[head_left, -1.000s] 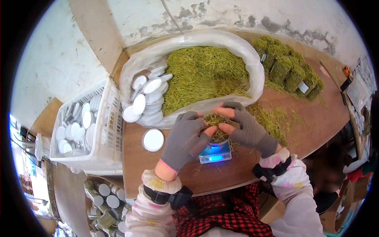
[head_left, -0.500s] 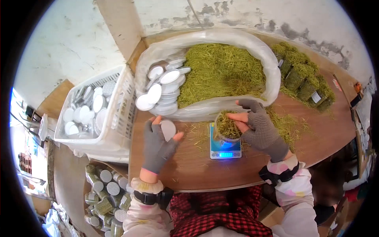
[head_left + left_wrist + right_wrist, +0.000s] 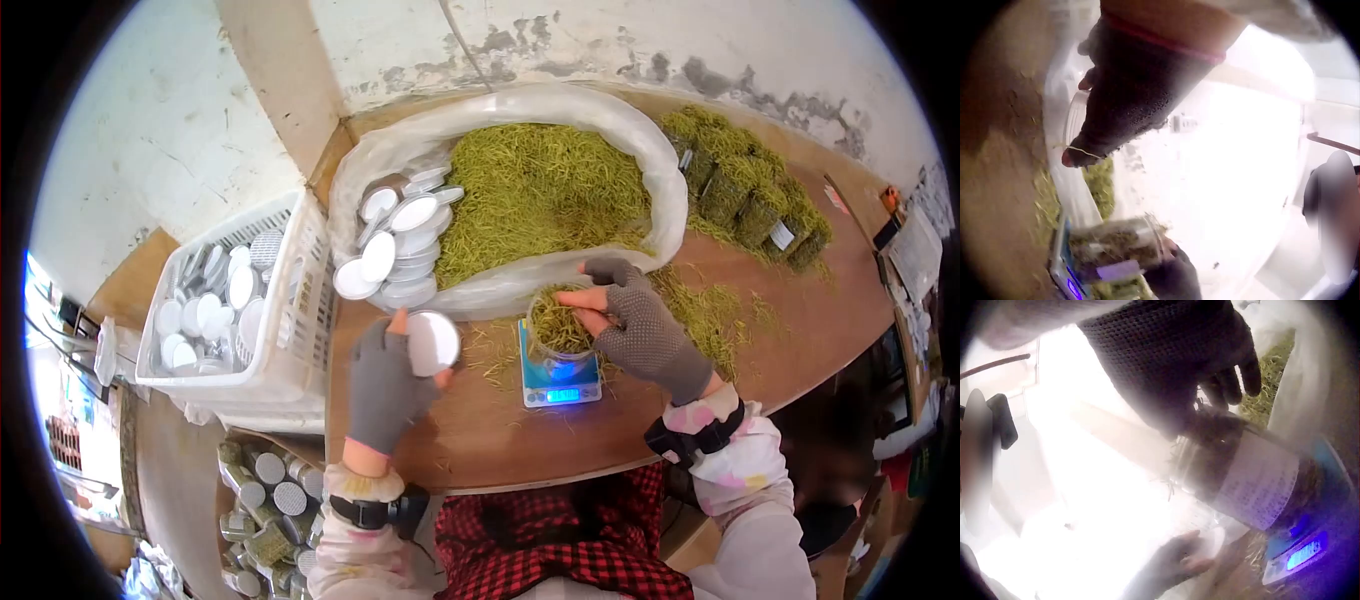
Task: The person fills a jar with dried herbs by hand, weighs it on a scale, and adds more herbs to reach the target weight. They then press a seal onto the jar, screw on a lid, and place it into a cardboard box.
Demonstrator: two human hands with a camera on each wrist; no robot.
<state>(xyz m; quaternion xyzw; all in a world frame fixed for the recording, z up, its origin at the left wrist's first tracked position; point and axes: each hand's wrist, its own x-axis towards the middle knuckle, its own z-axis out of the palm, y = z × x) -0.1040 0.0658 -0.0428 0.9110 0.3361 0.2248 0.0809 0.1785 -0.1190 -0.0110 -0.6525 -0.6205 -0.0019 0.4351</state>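
Note:
My gloved left hand holds a round white lid by its edge, just above the table to the left of the scale. In the left wrist view, fingers and thumb bracket the rim of the lid. A clear jar with a white label, filled with dried green stems, stands upright on a small blue digital scale whose display is lit. My gloved right hand is over the jar's mouth, its extended bare fingertips touching the stems at the top.
Behind the scale lies a big plastic bag of dried stems, with loose lids at its left. Filled jars stand back right. A white crate of lids is at left, above a box of capped jars. Scattered stems litter the brown table.
Both hands were together at the jar's mouth. My left hand has moved away leftward to the lid and taken hold of it. The right hand has stayed at the jar.

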